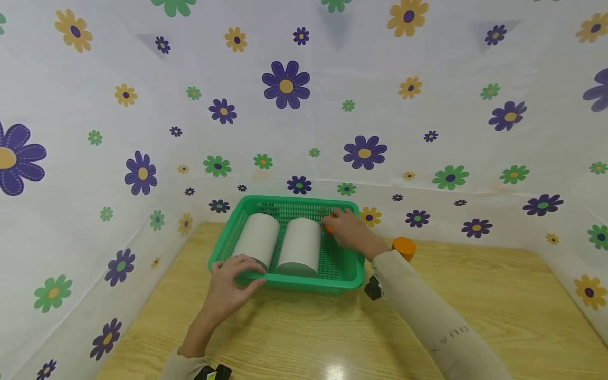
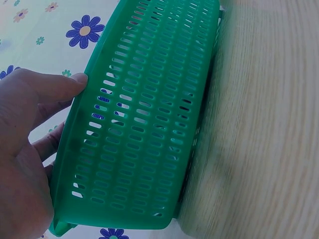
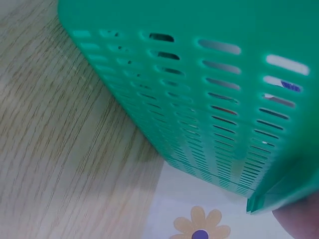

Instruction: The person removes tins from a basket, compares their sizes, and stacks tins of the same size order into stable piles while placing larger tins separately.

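Head view: my left hand pinches the green basket at its near rim on the wooden table.
Right hand: pinching something orange inside.
Handling: light, stiff, perforated plastic; rim grips best.

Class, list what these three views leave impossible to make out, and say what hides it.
- Orange thing under the right hand, head view: fingers cover most of it.
- Grey rolls, wrist views: green basket wall hides them.
- Right hand, right wrist view: cut off by the edge.
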### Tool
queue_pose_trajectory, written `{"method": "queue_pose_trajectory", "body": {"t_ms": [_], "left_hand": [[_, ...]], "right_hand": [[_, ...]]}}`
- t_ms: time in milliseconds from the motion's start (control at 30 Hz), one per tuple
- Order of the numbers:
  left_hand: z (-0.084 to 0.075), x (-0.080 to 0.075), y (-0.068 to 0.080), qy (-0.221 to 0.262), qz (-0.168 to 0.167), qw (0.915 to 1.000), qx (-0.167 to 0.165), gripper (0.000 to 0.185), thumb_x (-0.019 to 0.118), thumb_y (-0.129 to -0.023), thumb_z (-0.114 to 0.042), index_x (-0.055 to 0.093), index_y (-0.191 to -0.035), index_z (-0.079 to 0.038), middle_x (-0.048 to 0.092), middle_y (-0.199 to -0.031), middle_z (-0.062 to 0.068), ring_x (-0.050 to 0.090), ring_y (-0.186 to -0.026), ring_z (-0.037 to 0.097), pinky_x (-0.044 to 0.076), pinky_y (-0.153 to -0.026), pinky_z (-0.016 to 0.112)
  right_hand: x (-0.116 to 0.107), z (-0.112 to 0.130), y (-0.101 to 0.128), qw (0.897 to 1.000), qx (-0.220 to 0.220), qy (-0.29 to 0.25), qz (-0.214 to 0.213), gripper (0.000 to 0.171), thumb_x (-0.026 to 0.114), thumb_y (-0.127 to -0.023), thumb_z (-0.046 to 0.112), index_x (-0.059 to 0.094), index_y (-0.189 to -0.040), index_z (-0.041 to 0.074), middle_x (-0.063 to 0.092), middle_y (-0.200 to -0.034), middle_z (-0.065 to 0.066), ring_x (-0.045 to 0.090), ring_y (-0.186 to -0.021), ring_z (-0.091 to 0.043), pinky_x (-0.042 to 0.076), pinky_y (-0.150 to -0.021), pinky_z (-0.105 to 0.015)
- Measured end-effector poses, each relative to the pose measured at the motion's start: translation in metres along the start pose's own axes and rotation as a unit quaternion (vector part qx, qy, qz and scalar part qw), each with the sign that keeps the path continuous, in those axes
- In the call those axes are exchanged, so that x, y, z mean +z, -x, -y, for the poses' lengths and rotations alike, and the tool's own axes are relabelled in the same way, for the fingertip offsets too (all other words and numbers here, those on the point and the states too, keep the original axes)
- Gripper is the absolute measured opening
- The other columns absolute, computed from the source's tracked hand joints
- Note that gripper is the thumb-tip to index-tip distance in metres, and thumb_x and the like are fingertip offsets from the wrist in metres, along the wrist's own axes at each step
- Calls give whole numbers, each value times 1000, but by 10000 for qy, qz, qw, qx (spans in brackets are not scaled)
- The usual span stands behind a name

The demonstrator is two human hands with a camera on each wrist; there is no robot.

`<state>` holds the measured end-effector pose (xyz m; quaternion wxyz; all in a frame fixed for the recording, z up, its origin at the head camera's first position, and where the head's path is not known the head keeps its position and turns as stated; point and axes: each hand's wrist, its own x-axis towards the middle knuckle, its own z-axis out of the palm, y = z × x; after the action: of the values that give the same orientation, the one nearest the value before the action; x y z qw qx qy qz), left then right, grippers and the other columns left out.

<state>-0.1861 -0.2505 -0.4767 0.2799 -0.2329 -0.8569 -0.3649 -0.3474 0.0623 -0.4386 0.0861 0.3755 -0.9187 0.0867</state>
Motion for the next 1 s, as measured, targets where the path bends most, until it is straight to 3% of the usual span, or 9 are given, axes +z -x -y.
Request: {"method": "queue_pose_trajectory", "body": {"t_ms": [333,567,767,1000], "left_hand": [[-1,0,-1,-57,-12,10000,8,26,89,-77,-11,75,-93,-25,70,-100,-12,63,-100,20,23,-84,48],[-1,-2,-2,-75,-30,10000,59,26,90,-77,-11,75,-94,-25,70,-100,-11,63,-99,20,22,-83,49],[-2,0,-2,-44,16,10000,40,24,89,-78,-11,76,-93,-23,70,-100,-10,63,-99,20,21,-82,48],[-3,0,-2,-57,1,10000,73,25,89,-77,-10,75,-93,-23,70,-99,-10,63,-99,21,21,-82,48]], "right_hand": [[-12,1,17,9924,-334,-740,-920,31,70,-96,5,69,-127,8,58,-123,-26,59,-103,-42,57,-80,-49],[-23,3,30,9853,22,-1385,-1002,35,67,-99,9,66,-134,10,51,-130,-23,61,-92,-31,56,-74,-39],[-30,1,48,9745,437,-1895,-1120,39,65,-101,12,61,-139,13,46,-131,-22,59,-97,-33,55,-78,-44],[-37,2,63,9593,551,-2309,-1529,40,69,-98,10,60,-137,9,46,-132,-23,60,-107,-39,54,-89,-55]]}}
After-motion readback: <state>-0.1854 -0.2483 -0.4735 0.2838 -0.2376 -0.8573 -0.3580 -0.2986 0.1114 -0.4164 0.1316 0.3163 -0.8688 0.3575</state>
